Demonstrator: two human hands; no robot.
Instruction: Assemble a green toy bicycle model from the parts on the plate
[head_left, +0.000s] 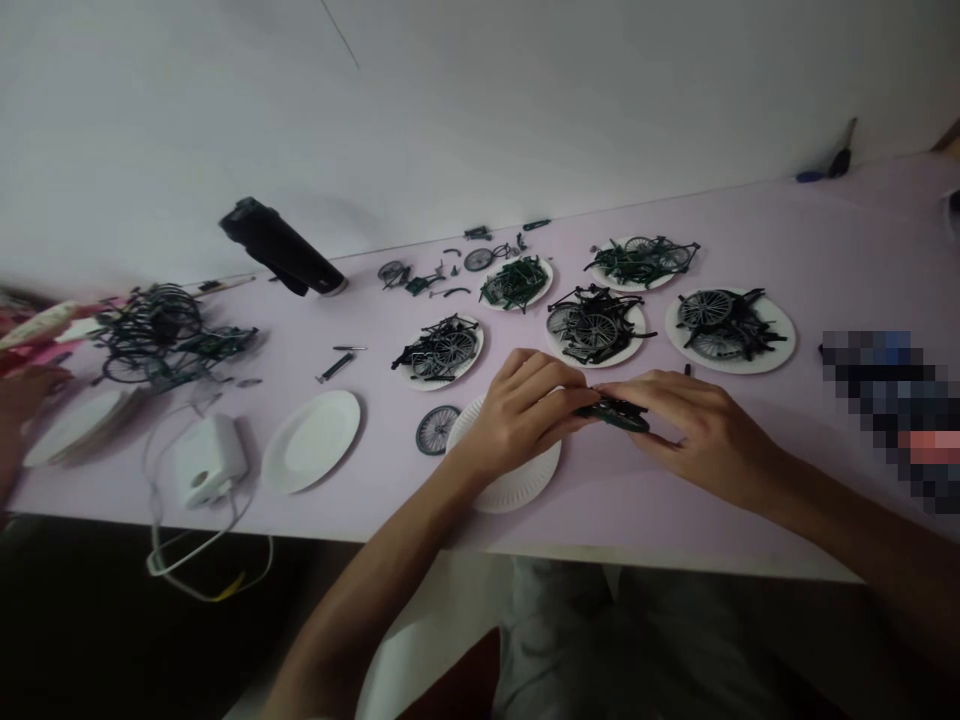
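Between my two hands, above the table, is a dark model bicycle part with what looks like a small wheel. My left hand pinches its left end, and the fingers of my right hand close on its right side. Part of it is hidden by my fingers. Below my left hand lies a white paper plate, partly covered by that hand. A loose spoked toy wheel rests on the table at the plate's left edge.
Several paper plates of bicycle parts, one plate among them, stand farther back. Left are a plain plate, a white adapter with cables, a black cylindrical device and piled toy bicycles. Another person's hand shows far left.
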